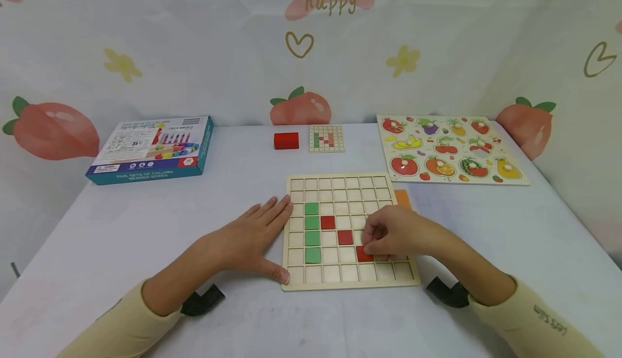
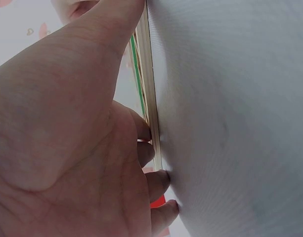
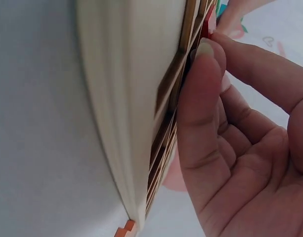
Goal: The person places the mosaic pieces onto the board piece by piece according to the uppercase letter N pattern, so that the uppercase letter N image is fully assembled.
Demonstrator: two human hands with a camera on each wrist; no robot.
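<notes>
A wooden grid board [image 1: 351, 276] lies on the table between the hands. Four cells of one column hold green tiles [image 1: 312, 231], with red tiles [image 1: 345, 237] stepping diagonally down to the right of them. My left hand [image 1: 252, 236] lies along the board's left edge, fingers extended and thumb at the lower left corner. At the lowest red tile [image 1: 365, 254], the curled fingers of my right hand [image 1: 400, 231] pinch at its right side; a red edge [image 3: 207, 24] shows by the fingertips in the right wrist view. This hand covers several cells on the board's right.
Orange tiles [image 1: 403, 198] show at the board's right edge. Farther back are a red block [image 1: 286, 141] and a small pattern card [image 1: 326, 139]. A boxed bead set [image 1: 150, 150] stands back left, a fruit puzzle board [image 1: 449, 150] back right. A printed cloth hangs behind.
</notes>
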